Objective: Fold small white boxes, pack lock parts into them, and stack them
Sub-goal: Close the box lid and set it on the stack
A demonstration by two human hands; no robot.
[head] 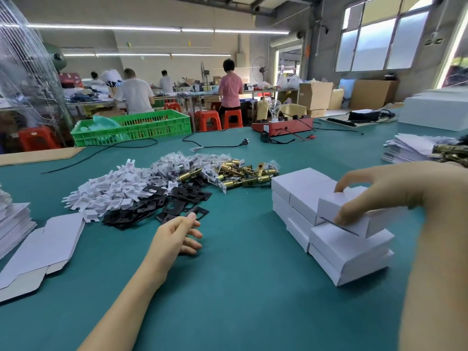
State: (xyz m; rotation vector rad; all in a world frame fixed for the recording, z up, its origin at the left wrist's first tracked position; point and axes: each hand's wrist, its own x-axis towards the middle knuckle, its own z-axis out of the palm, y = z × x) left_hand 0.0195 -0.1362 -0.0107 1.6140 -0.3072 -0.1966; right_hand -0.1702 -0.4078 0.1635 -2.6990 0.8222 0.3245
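Workshop with large windows [379, 39], ceiling strip lights [197, 29], red stools [233, 118].

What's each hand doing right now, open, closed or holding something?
Left hand: open, fingers relaxed, holding nothing, beside the black plates.
Right hand: closed on a white box atop the box stack.

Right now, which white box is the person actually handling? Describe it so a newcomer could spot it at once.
Start at the stack of white boxes on the right of the green table. The right hand grips one small box on the stack's near top. Unlike its squared-up neighbours, it sits askew and is the only one held.
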